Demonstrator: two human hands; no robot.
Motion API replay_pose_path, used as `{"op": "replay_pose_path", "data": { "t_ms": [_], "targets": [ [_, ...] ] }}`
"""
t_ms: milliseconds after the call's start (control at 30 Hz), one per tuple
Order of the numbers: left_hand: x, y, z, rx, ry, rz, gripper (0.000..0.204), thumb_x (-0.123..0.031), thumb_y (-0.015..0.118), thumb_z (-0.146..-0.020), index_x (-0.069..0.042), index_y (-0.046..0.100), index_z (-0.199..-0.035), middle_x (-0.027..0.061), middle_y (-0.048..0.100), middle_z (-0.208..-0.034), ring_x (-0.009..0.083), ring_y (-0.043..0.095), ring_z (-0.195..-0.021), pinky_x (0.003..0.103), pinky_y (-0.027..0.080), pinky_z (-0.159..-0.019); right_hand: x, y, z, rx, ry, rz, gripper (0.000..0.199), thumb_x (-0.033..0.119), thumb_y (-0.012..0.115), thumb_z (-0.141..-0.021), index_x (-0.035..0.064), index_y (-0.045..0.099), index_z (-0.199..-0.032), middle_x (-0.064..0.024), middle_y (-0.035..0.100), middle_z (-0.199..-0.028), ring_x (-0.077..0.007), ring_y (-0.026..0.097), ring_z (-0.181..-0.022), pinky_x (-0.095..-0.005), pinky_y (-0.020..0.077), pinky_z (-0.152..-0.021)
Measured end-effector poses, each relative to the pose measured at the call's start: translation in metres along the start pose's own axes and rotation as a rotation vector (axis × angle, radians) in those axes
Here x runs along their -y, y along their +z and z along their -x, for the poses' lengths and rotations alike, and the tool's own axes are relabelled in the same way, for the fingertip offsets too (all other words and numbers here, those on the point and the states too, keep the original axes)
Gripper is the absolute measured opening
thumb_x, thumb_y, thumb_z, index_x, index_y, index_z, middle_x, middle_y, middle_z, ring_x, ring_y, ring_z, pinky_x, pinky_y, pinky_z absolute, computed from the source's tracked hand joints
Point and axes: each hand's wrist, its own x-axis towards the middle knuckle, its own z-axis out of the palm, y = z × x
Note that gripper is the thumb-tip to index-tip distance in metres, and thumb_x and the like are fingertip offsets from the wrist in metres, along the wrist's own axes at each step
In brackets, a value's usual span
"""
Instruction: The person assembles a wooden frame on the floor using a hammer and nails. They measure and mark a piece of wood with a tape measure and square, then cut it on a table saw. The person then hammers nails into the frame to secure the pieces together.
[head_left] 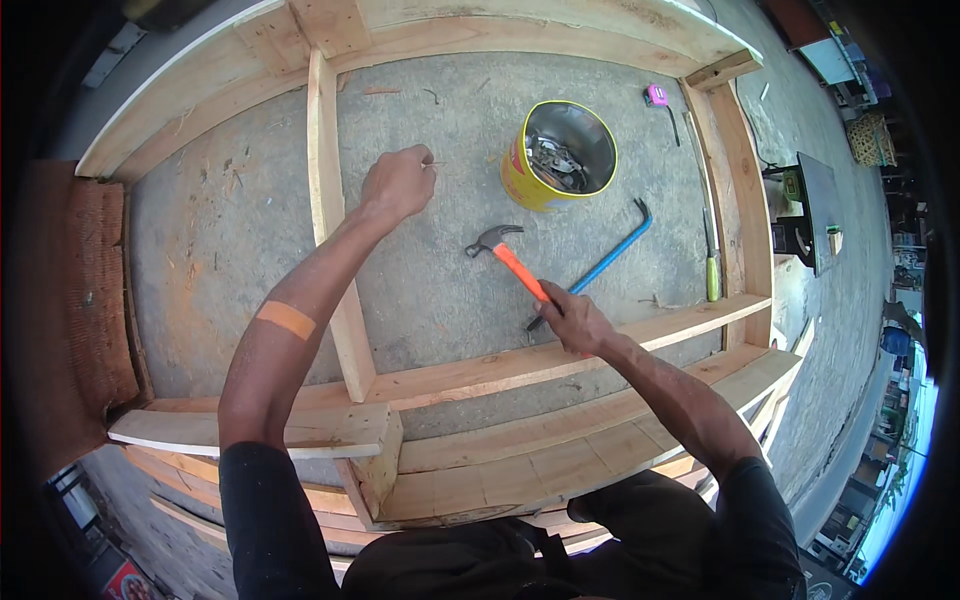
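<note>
My right hand (577, 318) is wrapped round the handle of a claw hammer (518, 270) with an orange grip and dark head. The hammer lies low over the grey floor inside a wooden frame (540, 370). My left hand (400, 183) is closed in a pinch beyond the frame's cross-piece (328, 150), and a thin nail (438, 163) pokes out from its fingertips. Right of it stands a yellow can (518, 182) holding a heap of small metal pieces (558, 165), probably nails. A blue pry bar (610, 258) rests on the floor beside the hammer.
A pink tape measure (656, 95) and a green-handled screwdriver-like tool (712, 270) lie along the frame's right side. A brown corrugated panel (100, 300) borders the left. Loose boards (190, 520) sit under the near edge. A black flat-topped object (820, 215) stands outside, at right.
</note>
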Motion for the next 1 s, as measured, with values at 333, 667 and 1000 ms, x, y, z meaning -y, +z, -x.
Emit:
{"op": "replay_pose_path", "data": {
  "t_ms": [333, 667, 1000],
  "targets": [
    [-0.057, 0.109, -0.205, -0.343, -0.147, -0.152, 0.034, -0.028, 0.068, -0.093, -0.017, 0.071, -0.126, 0.0123, 0.068, -0.125, 0.0346, 0.061, -0.124, 0.058, 0.049, -0.101, -0.064, 0.033, -0.046, -0.017, -0.106, 0.19, 0.045, 0.037, 0.045, -0.108, 0.0137, 0.037, -0.145, -0.0282, 0.07, -0.087, -0.052, 0.069, -0.083, -0.0606, 0.0534, -0.076],
    [-0.011, 0.068, 0.04, 0.178, -0.658, 0.545, 0.028, -0.011, 0.063, -0.099, 0.0, 0.069, -0.124, 0.0015, 0.062, -0.086, 0.0103, 0.058, -0.074, 0.028, 0.052, -0.067, -0.063, 0.03, -0.048, -0.03, -0.035, 0.096, 0.037, 0.039, 0.044, -0.107, 0.0142, 0.045, -0.135, -0.03, 0.071, -0.094, -0.0544, 0.067, -0.092, -0.0607, 0.0535, -0.081],
    [0.029, 0.063, 0.186, 0.485, -0.844, -0.106, 0.022, -0.017, 0.063, -0.092, -0.006, 0.079, -0.101, 0.0164, 0.077, -0.094, 0.0284, 0.075, -0.089, 0.043, 0.061, -0.082, 0.054, 0.042, 0.045, -0.11, 0.173, -0.154, 0.035, 0.03, 0.053, -0.102, 0.0088, 0.052, -0.13, -0.0357, 0.068, -0.094, -0.057, 0.065, -0.093, -0.0634, 0.0502, -0.086]
  ]
}}
